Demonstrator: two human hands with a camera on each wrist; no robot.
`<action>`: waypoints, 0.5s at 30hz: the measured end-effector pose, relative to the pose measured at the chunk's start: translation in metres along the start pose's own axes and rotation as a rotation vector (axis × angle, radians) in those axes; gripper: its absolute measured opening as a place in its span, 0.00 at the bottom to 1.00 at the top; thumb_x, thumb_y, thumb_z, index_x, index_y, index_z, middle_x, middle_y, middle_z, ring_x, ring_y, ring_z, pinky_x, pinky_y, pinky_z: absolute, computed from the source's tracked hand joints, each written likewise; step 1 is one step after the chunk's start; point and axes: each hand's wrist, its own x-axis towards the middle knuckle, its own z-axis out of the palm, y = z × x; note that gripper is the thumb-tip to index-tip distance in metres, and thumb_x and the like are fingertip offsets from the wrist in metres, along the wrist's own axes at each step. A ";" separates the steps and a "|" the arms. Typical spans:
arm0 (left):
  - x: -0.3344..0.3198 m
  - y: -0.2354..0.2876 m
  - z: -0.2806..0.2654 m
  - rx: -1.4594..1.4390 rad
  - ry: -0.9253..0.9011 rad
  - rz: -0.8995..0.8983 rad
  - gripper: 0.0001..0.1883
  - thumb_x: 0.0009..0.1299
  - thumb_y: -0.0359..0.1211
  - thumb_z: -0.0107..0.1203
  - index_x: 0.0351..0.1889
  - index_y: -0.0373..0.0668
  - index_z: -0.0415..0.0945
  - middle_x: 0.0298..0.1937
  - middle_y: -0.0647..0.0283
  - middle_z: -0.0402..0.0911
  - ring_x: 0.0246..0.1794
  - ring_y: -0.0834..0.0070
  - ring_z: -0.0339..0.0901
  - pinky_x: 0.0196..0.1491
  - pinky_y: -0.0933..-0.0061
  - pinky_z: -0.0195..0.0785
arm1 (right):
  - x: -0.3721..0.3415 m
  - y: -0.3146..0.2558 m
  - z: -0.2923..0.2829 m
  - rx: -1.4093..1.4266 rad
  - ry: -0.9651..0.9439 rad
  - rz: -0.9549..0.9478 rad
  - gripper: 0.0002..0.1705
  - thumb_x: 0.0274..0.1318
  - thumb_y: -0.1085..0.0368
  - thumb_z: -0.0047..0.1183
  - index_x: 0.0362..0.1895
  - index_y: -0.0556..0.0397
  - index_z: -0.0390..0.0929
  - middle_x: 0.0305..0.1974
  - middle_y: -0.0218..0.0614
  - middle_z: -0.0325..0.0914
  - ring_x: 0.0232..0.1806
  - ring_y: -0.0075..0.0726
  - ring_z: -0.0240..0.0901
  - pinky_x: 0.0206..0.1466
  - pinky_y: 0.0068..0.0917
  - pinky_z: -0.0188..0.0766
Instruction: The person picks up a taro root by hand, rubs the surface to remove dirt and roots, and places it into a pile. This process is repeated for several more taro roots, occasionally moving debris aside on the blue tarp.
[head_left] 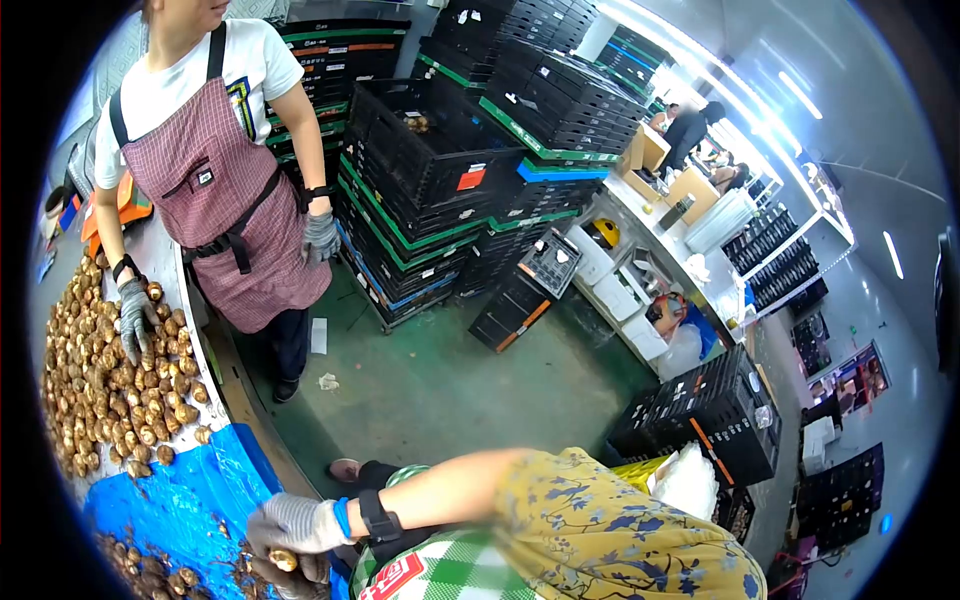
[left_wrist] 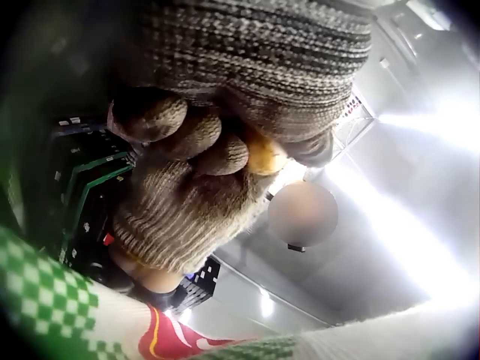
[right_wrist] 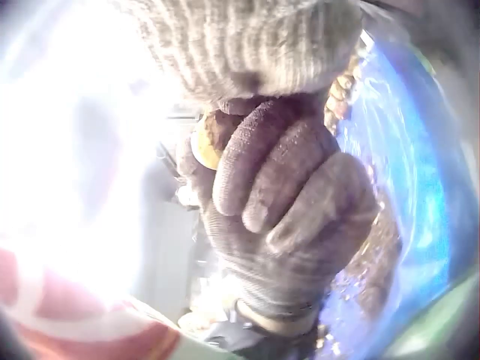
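Note:
Both hands wear grey knit gloves and meet close together over the sorting table's near edge. In the head view my right hand (head_left: 300,525), at the end of a floral sleeve, holds a small brown-and-cream tuber (head_left: 284,559), taro-like in look. My left hand (head_left: 308,580) is just below, mostly hidden behind it, its fingers curled up against the same tuber. In the left wrist view the tuber (left_wrist: 264,154) peeks out between the two gloves. Its pale side also shows beside the curled fingers (right_wrist: 289,176) in the right wrist view.
A blue plastic sheet (head_left: 225,470) lies under scattered tubers and dark debris. Beyond it a large heap of tubers (head_left: 110,370) covers the table. A person in a checked apron (head_left: 220,190) stands there, one gloved hand on the heap. Stacked black crates (head_left: 430,170) stand behind.

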 end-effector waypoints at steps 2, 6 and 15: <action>-0.001 0.002 -0.012 -0.051 0.017 -0.033 0.35 0.67 0.64 0.40 0.52 0.43 0.71 0.33 0.67 0.74 0.29 0.77 0.68 0.33 0.76 0.61 | 0.005 0.020 0.006 -0.093 0.140 -0.059 0.15 0.64 0.56 0.42 0.35 0.54 0.72 0.38 0.45 0.75 0.41 0.49 0.74 0.40 0.37 0.69; -0.009 0.022 0.028 -0.021 0.099 0.095 0.29 0.73 0.61 0.37 0.43 0.42 0.67 0.35 0.68 0.68 0.29 0.81 0.64 0.31 0.81 0.59 | -0.004 -0.037 0.000 -0.128 0.064 -0.247 0.10 0.51 0.62 0.53 0.35 0.53 0.72 0.35 0.37 0.76 0.40 0.50 0.74 0.42 0.37 0.69; -0.005 0.009 0.010 0.103 0.049 0.086 0.25 0.74 0.54 0.36 0.48 0.41 0.65 0.29 0.69 0.66 0.25 0.83 0.62 0.28 0.82 0.56 | 0.003 -0.016 -0.002 0.001 -0.043 -0.044 0.21 0.55 0.57 0.52 0.50 0.53 0.68 0.36 0.46 0.78 0.40 0.53 0.77 0.42 0.38 0.72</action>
